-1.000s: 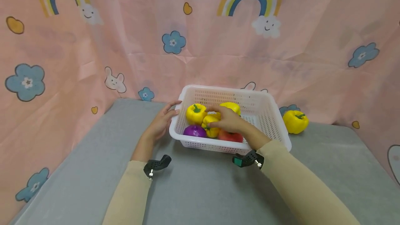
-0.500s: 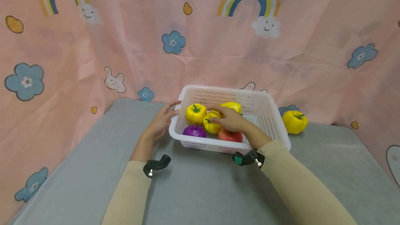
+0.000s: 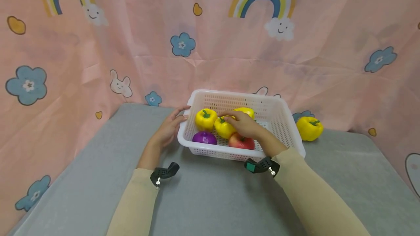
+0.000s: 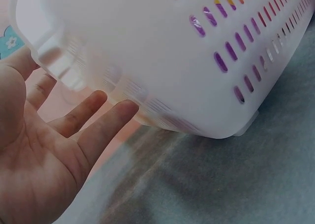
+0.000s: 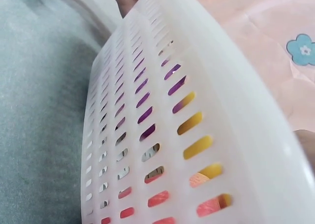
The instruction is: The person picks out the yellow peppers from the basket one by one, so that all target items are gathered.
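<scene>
Yellow pepper [image 3: 224, 130] in basket [image 3: 283, 119], left of middle; right hand [image 3: 244, 124] on it, thumb and fingers curled round, far fingertips hidden. Far pepper [image 3: 247, 111] part covered. Purple vegetable [image 3: 204, 137], red apple [image 3: 241, 142] cut off by near wall. Left hand [image 3: 168, 129] at left rim, fingers spread wide. Right-wrist view: slots give only colour scraps.

Cannot see all of the middle pepper [image 3: 224, 130], partly covered by the right hand [image 3: 246, 124], nor the rear pepper [image 3: 247, 111] in full. Cannot make out the undersides of the purple vegetable [image 3: 204, 137] and apple [image 3: 241, 142] behind the front of the basket [image 3: 223, 149] (mere coloured slivers through slots). Cannot follow either sleeve [image 3: 134, 203] below the head view, nor the left hand [image 4: 44, 155] beyond the left wrist view's edge.
</scene>
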Demonstrator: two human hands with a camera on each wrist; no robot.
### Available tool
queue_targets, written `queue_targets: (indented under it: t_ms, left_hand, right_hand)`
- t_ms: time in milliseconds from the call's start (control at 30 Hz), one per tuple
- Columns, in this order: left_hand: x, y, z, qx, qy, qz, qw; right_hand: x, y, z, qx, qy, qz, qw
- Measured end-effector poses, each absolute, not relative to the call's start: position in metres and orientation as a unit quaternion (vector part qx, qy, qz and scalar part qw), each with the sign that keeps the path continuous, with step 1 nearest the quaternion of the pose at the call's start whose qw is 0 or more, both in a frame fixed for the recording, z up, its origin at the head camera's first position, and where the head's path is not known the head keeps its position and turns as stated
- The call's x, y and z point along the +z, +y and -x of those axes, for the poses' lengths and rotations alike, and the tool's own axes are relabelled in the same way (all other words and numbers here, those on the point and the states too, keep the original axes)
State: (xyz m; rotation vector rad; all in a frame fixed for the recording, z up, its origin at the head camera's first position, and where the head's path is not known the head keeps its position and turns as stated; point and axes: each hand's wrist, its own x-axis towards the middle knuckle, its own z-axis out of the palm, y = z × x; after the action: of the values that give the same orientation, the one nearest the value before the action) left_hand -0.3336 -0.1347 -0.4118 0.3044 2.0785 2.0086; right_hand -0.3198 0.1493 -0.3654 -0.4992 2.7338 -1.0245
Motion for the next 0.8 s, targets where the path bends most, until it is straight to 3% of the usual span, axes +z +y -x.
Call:
queue_targets:
  t_ms: [800]
  left_hand:
    - [-0.4111, -0.1351, 0.3335, 0.685, 0.708, -0.111, 0.13]
  right_hand:
    - [-0.366, 0.1497, 0.3184, -0.355, 0.92, 0.138, 0.095]
